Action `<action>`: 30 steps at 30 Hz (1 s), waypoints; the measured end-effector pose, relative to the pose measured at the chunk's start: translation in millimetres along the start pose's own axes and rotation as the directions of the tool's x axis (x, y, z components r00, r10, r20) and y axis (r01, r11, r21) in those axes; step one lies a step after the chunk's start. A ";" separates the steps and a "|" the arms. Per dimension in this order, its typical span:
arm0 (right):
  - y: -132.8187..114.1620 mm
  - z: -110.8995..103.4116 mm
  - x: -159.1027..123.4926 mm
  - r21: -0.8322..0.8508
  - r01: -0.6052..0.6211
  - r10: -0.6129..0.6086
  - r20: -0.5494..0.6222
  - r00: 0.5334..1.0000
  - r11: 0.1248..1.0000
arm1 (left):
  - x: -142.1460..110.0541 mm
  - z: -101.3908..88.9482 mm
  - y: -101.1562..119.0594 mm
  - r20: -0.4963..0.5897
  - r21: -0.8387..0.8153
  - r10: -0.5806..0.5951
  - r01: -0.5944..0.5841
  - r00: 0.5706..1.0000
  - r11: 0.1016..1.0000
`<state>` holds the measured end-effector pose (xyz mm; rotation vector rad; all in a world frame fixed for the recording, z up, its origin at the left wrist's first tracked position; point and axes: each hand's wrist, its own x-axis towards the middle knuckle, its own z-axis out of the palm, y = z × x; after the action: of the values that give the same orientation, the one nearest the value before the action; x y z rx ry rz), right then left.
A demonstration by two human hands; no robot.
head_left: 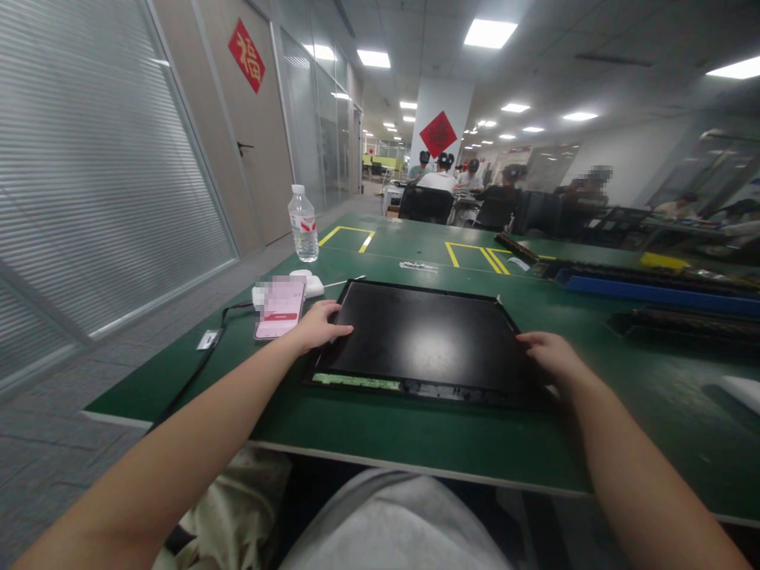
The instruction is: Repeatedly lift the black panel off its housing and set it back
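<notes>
A black display panel (424, 336) lies almost flat over the green table in front of me, its glossy face up and catching a bright reflection. Along its near edge runs a strip with a green circuit board (356, 381) at the left. My left hand (321, 326) grips the panel's left edge, thumb on top of the face. At the right edge, my right hand (552, 356) is closed on the panel's side, with its lower fingers hidden. Whether the panel touches the table or is slightly raised, I cannot tell.
A phone (283, 309), a white case (307, 283) and a water bottle (304, 226) stand left on the green table (416, 443). Long dark strips and a blue bar (653, 294) lie at the right. Yellow tape marks the far side. People sit beyond.
</notes>
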<state>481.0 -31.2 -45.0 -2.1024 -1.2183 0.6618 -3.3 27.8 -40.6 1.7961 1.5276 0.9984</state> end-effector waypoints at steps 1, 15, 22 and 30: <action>-0.9 0.1 -0.7 0.005 -0.003 0.003 0.006 1.000 1.000 | 0.6 -0.2 -0.3 0.016 0.007 0.015 -0.015 1.000 1.000; 0.7 0.3 0.2 0.011 -0.019 0.019 -0.009 1.000 1.000 | 0.1 -0.3 -1.6 0.099 0.263 -0.027 0.000 0.995 0.965; 1.9 0.7 2.1 -0.003 -0.025 0.025 -0.008 1.000 1.000 | -0.2 3.4 -2.2 0.132 0.322 0.020 -0.062 0.991 0.945; -0.6 0.2 0.7 -0.087 0.020 -0.022 -0.022 1.000 0.996 | -7.3 -10.3 -1.2 0.228 0.399 0.184 -0.265 0.956 0.878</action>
<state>480.8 -30.3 -44.8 -2.1588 -1.2753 0.5837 -13.0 20.4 -37.1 2.3461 1.5266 0.5993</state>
